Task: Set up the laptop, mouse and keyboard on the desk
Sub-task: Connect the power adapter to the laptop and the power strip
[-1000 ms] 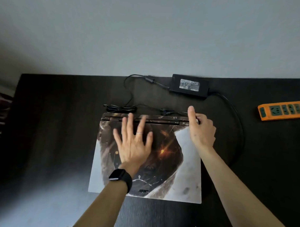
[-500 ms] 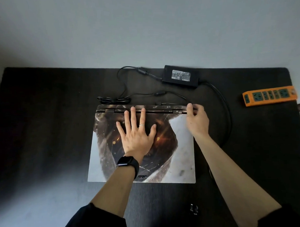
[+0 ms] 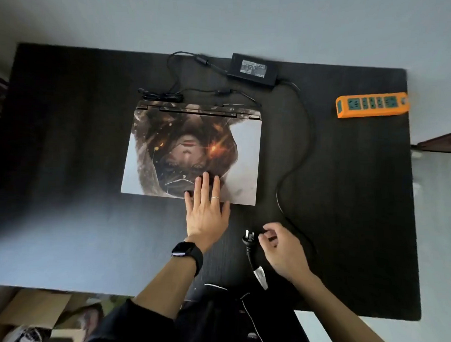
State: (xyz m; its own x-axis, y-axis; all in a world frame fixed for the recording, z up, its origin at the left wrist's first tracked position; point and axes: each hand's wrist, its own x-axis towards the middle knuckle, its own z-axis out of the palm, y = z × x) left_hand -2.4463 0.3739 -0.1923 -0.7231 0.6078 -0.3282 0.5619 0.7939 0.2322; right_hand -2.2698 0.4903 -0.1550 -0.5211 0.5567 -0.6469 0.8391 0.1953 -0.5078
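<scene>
Two hands, powering step: left hand [image 3: 207,213] flat on laptop [image 3: 245,158]; right hand [image 3: 284,249] curls at plug [image 3: 248,238] — hold unclear; next, likely carry it to power strip [image 3: 372,104], well beyond.

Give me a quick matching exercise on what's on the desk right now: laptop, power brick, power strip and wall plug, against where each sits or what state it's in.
Things:
1. laptop
2. power brick
3. power strip
4. wall plug

Places or states:
A. orange, at the right edge of the desk
B. lying near the front edge, beside the right hand
C. closed, with the left hand flat on its near edge
D. at the far edge, behind the laptop

Pairs: 1-C, 2-D, 3-A, 4-B.
</scene>
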